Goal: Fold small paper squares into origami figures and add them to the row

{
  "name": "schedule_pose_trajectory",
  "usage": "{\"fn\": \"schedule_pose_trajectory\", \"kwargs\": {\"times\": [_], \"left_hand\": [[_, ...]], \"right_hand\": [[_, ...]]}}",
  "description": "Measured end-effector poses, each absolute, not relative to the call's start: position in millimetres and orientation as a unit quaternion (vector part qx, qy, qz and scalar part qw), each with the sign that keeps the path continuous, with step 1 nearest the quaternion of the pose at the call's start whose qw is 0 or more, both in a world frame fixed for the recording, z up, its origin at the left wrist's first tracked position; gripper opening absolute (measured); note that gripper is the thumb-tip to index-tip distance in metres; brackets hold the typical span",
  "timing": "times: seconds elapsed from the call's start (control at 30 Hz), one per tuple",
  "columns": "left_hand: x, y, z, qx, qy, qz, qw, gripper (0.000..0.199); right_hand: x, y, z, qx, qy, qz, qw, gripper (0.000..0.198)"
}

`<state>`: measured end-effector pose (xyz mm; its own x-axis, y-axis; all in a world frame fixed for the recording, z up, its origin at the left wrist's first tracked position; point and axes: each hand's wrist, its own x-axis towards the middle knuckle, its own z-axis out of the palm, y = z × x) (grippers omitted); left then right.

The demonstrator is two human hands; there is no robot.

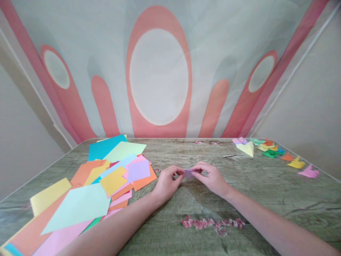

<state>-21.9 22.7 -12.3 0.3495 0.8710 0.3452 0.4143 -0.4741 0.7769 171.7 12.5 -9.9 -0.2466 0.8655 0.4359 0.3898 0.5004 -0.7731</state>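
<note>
A small folded piece of purple paper is held just above the middle of the table between my two hands. My left hand pinches its left end between thumb and fingers. Its right end is pinched by my right hand. The fingertips cover both ends, so the exact shape of the fold cannot be made out. To the left of my left hand, a square purple sheet lies on top of a spread of coloured papers.
Loose coloured sheets overlap across the table's left side. At the far right stand several folded paper figures, among them a pink one, a yellow one and a cream paper plane. The wood-patterned tabletop meets a printed backdrop.
</note>
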Motion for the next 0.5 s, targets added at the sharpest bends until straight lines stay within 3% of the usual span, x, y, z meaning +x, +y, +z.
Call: {"fn": "schedule_pose_trajectory", "kwargs": {"times": [0.5], "left_hand": [[-26.5,20.5,-12.1,0.824,0.387,0.383,0.159,0.024]], "right_hand": [[172.4,10.3,-12.8,-0.336,-0.846,-0.041,0.412,0.013]]}}
